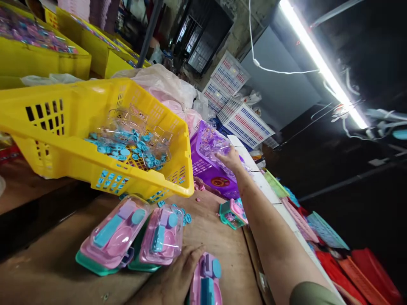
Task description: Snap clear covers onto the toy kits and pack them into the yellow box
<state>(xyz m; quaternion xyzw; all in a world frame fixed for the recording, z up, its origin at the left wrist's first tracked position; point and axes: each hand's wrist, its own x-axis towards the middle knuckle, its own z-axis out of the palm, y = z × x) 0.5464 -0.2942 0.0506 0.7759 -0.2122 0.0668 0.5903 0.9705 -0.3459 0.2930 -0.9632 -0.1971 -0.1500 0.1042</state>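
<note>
My left hand (178, 273) is low in the middle, its fingers closed against the left side of a pink toy case (203, 281) with purple and blue parts on top. Just left of it stand two similar cases, a nearer one (163, 239) and a farther one (112, 239), each under a clear cover on a green base. My right hand (231, 160) reaches over a purple basket (213, 169), fingers apart among clear plastic covers (211, 144). Some of its fingers are hidden. A small green and pink case (233, 213) sits below that forearm.
A big yellow basket (95, 159) holds blue pieces (124, 146) and clear plastic parts. Loose blue pieces (186, 217) lie on the wooden table (197, 228). White crates (246, 123) are stacked behind. Yellow bins (41, 57) stand at upper left, coloured baskets (327, 228) at right.
</note>
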